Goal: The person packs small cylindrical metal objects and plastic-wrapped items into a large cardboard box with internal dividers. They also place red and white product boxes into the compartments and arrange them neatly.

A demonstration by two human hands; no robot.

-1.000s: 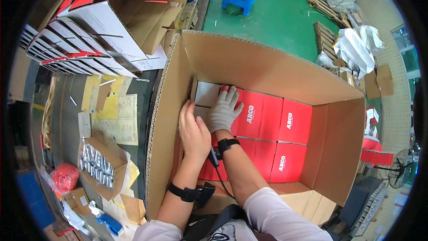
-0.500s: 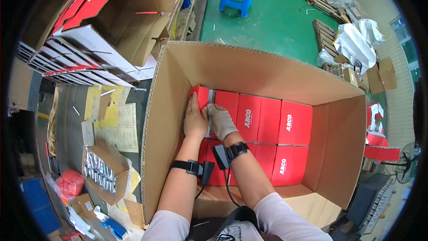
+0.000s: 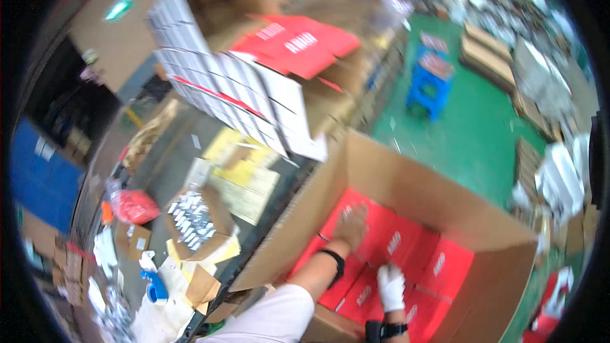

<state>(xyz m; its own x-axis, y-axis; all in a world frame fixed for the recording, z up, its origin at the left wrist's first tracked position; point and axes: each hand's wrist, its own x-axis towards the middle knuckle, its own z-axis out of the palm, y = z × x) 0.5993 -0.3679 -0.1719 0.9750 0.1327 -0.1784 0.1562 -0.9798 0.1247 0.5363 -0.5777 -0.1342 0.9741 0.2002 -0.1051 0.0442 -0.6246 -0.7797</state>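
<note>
Red boxes with white lettering [image 3: 441, 265] lie packed in rows inside a large open brown carton [image 3: 438, 181]. My bare left hand [image 3: 351, 223] is over the boxes on the left of the far row, its fingers stretched out, appearing to touch their tops; it is blurred. Nearer to me and to the right, my right hand [image 3: 391, 287] in a white glove is just above or on the boxes near the middle; blur hides how its fingers are set. No box is seen lifted in either hand.
Left of the carton a dark table holds a small box of silvery metal parts [image 3: 192, 219], papers [image 3: 244, 190], a red plastic bag [image 3: 135, 206] and a blue tape dispenser [image 3: 154, 287]. Stacked white-and-red cartons [image 3: 216, 82] stand behind. A blue stool [image 3: 431, 86] is on the green floor.
The view has swung left, so the carton sits lower right. The red box between my hands now lies level with the others. My hands have parted, the right one moving nearer to me.
</note>
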